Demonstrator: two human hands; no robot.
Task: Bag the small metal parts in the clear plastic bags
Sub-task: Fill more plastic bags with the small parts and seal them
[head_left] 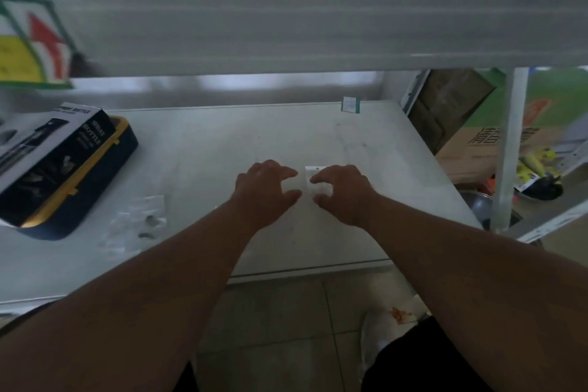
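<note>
You are standing at the white table [203,149], and everything here is best placed against it: the black and yellow case [95,175] with the spray bottle box [51,149] on top is sitting at the table's left side, while your two hands are working over its middle. Your left hand [264,188] and right hand [343,191] are facing each other, fingers curled inward like claws, thumbs low and forefingers high — and the clear plastic bag [313,180] is lying between them, its long axis running away from you toward the table's far edge. The right fingertips [318,180] seem to be resting on the bag, while the left fingertips [291,173] are just beside its left edge; the blur is hiding whether either hand is truly pinching it. So the right hand is the nearer one for steadying the bag. The small metal parts [151,220] are lying well to the left of both hands, near the case, among other clear bags [140,216] — your left hand is the closer one for fetching them.
</note>
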